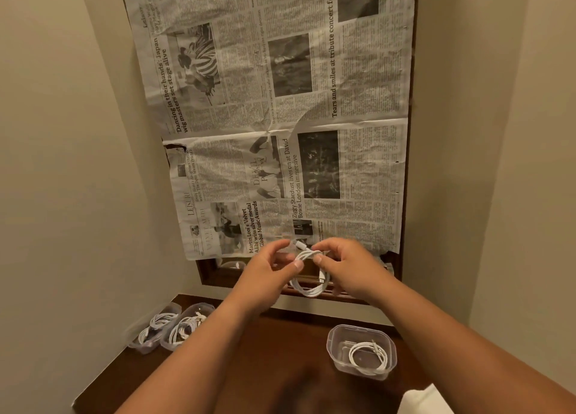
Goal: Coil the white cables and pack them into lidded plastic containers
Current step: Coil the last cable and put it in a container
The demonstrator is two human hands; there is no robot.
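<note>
Both hands are raised above the dark wooden table (280,345), holding one white cable (311,284) between them. My left hand (268,273) pinches its bundled top from the left, and my right hand (349,267) pinches it from the right. The cable's loops hang below my fingers, with a connector sticking up above them. An open clear plastic container (361,351) stands at the right of the table with one coiled white cable (369,357) inside. At the left, two clear containers (174,326) lie side by side, each filled with coiled white cables.
A newspaper sheet (280,117) covers a wood-framed panel on the wall ahead. Beige walls close in on the left and right. A white object (427,401) shows at the bottom right edge.
</note>
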